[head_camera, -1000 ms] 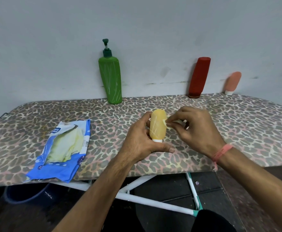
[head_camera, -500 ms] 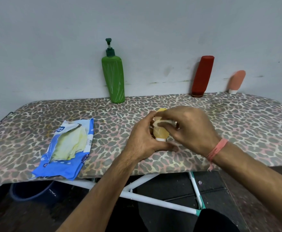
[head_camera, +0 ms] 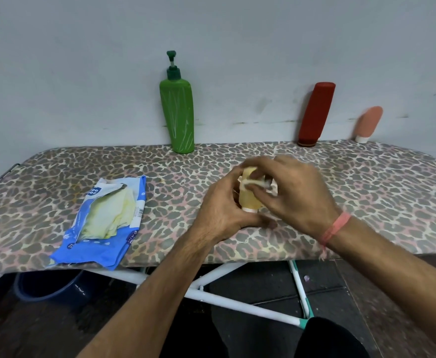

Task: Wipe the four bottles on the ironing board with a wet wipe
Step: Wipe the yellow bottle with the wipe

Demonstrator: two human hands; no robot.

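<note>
- I see the ironing board (head_camera: 367, 192) stretching across the view, covered in a leopard-print cloth of grey, pink and cream; its white metal legs (head_camera: 227, 301) cross beneath it over a dark floor (head_camera: 323, 285)
- a plain pale wall (head_camera: 108, 60) stands right behind the board, marked with a few faint smudges and a thin dark line low down
- against that wall stand three bottles: a green pump bottle (head_camera: 177, 115) upright near the middle; a red bottle (head_camera: 315, 113) leaning cap-down to the right; a small pink bottle (head_camera: 369, 124) cap-down further right, well apart from the green one
- the yellow bottle (head_camera: 248, 196) stands cap-down near the front edge of the board; my left hand (head_camera: 222, 210) is curled round its side, gripping it
- my right hand (head_camera: 299, 195) pinches a white wet wipe (head_camera: 257, 182) against the bottle's upper part; a pink band (head_camera: 334, 227) sits on that wrist
- a blue wipes packet (head_camera: 103, 220) lies flat on the board to the left, torn open, pale sheets showing
- a dark blue tub (head_camera: 46, 288) sits on the floor under the board's left end
</note>
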